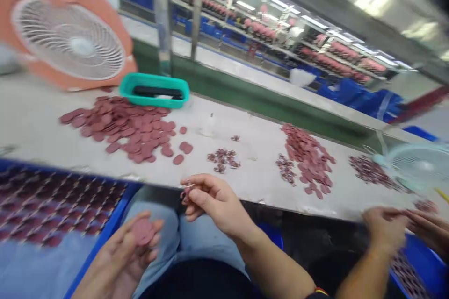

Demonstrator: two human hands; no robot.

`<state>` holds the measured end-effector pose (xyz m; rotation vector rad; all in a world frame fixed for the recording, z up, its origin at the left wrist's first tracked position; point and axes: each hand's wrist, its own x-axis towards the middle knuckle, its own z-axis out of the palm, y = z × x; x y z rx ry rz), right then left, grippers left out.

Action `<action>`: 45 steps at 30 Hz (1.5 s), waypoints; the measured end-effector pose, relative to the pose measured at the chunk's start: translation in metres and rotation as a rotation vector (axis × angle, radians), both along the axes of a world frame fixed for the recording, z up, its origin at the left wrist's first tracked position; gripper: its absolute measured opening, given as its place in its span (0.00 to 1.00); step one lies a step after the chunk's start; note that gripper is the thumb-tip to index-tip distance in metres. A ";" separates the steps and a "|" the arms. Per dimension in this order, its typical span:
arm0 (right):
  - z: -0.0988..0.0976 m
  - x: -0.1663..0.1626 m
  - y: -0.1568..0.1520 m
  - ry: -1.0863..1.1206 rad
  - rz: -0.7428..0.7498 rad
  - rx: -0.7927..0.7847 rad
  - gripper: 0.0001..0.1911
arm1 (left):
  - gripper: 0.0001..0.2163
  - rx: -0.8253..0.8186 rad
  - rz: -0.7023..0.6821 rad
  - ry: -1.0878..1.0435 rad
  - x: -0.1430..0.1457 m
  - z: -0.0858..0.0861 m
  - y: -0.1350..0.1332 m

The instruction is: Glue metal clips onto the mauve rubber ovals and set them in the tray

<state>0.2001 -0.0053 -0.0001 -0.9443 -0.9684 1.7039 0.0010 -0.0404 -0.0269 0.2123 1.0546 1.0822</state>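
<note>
The left hand point(119, 257) is cupped, its fingers curled around a maroon disc point(143, 231), while the right hand point(217, 201) pinches a small maroon piece point(187, 191) between thumb and forefinger, just above the workbench point(252, 149). On the bench lie two large heaps of discs point(119, 126) and at least three smaller clusters of pieces point(222, 159). One blue tray point(108, 224) holding rows of pieces sits at lower left, beside the left hand. One teal bin point(154, 88) and two fans point(70, 32) stand nearby; a co-worker's two hands point(386, 229) work at right.
</note>
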 end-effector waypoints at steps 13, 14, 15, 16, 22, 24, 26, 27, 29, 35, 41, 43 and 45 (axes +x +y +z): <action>0.024 -0.023 -0.002 -0.616 0.143 0.621 0.08 | 0.15 0.148 -0.144 -0.121 -0.007 0.014 -0.003; 0.024 -0.024 0.000 -0.631 0.157 0.638 0.08 | 0.14 0.142 -0.138 -0.126 -0.008 0.013 -0.003; 0.024 -0.024 0.001 -0.641 0.169 0.649 0.08 | 0.13 0.135 -0.134 -0.128 -0.008 0.013 -0.003; 0.024 -0.024 0.003 -0.648 0.177 0.662 0.08 | 0.13 0.132 -0.132 -0.128 -0.009 0.013 -0.003; 0.027 -0.022 0.008 -0.682 0.245 0.712 0.08 | 0.14 0.116 -0.150 -0.124 -0.010 0.009 0.000; 0.027 -0.020 0.010 -0.677 0.277 0.730 0.08 | 0.15 0.112 -0.159 -0.133 -0.010 0.008 0.001; 0.028 -0.019 0.011 -0.678 0.298 0.744 0.08 | 0.15 0.106 -0.162 -0.142 -0.010 0.007 0.002; 0.028 -0.019 0.012 -0.678 0.301 0.750 0.08 | 0.15 0.102 -0.163 -0.147 -0.009 0.007 0.002; 0.028 -0.019 0.013 -0.677 0.303 0.763 0.08 | 0.15 0.096 -0.162 -0.152 -0.009 0.008 0.003; 0.029 -0.019 0.014 -0.702 0.301 0.823 0.08 | 0.16 0.073 -0.140 -0.158 -0.007 0.009 0.005; 0.029 -0.020 0.012 -0.689 0.300 0.894 0.06 | 0.14 0.038 -0.128 -0.168 -0.005 0.011 0.004; 0.029 -0.019 0.012 -0.677 0.290 0.906 0.06 | 0.14 0.049 -0.137 -0.162 -0.004 0.012 0.003; 0.028 -0.017 0.011 -0.660 0.279 0.919 0.07 | 0.14 0.064 -0.142 -0.155 -0.003 0.014 0.000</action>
